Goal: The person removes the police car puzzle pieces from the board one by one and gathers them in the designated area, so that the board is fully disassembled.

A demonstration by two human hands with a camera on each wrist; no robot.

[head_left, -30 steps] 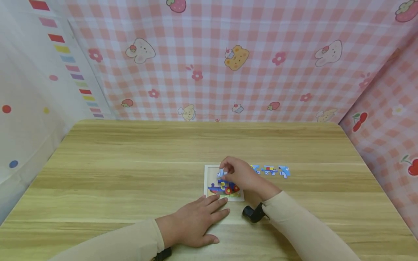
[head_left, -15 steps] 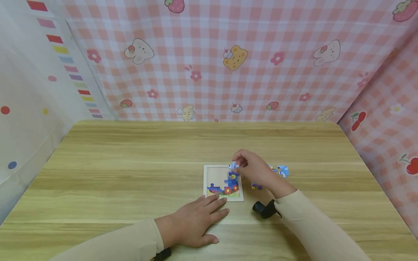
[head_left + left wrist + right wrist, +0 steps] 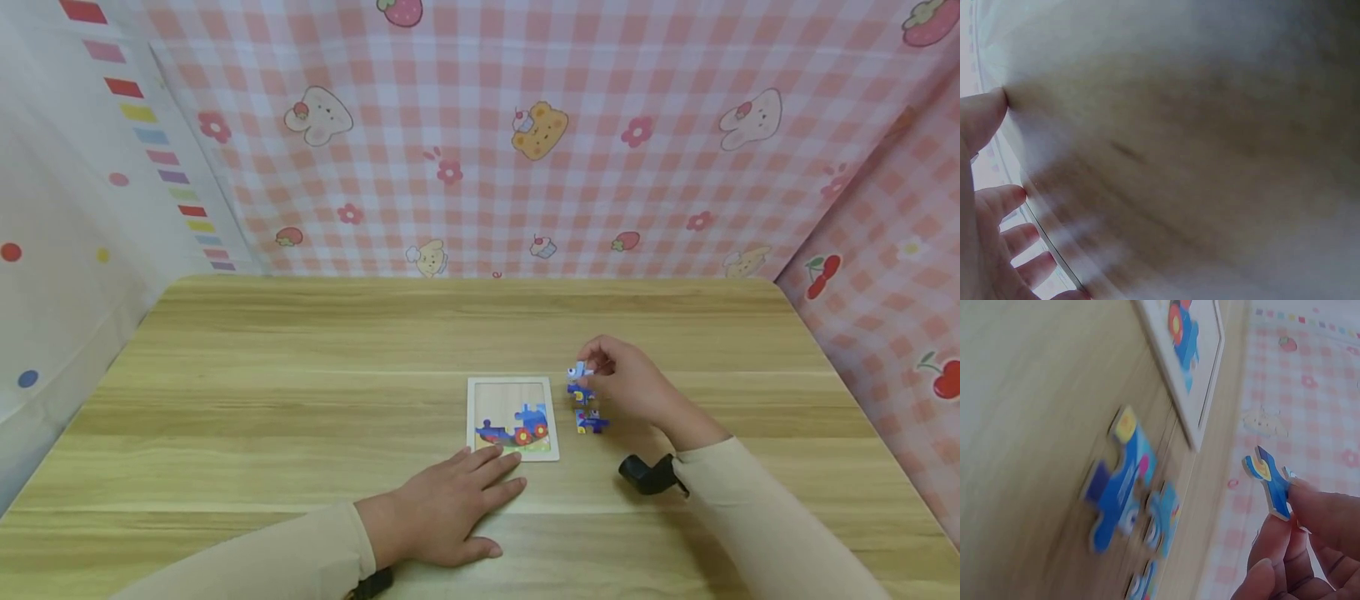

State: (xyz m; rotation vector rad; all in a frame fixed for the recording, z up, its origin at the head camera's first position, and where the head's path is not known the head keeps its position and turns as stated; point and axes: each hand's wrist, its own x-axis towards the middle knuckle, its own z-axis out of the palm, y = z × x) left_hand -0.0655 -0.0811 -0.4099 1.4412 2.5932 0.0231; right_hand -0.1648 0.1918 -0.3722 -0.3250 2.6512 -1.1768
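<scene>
In the head view my right hand (image 3: 637, 383) pinches a puzzle piece (image 3: 579, 383) between thumb and fingers, right of the puzzle frame. The right wrist view shows this piece (image 3: 1270, 481) as blue with a yellow patch, raised above the table. A white-edged puzzle frame (image 3: 471, 408) lies flat, its lower part filled with a blue vehicle (image 3: 528, 425) on red wheels; bare wood shows above. My left hand (image 3: 446, 508) rests palm down, fingers spread, fingertips at the frame's front edge. The left wrist view is mostly blurred, with several fingers (image 3: 1019, 240) at its left.
A loose blue puzzle piece (image 3: 591, 422) lies on the wooden table (image 3: 300, 375) beside the frame. More loose pieces (image 3: 1161, 519) show beyond it in the right wrist view; my right hand hides them in the head view. A checked pink cloth (image 3: 450, 125) hangs behind the table.
My right hand has carried the pinched piece from over the frame to the right, off it. The bare upper part of the frame is uncovered. My left hand has stayed put.
</scene>
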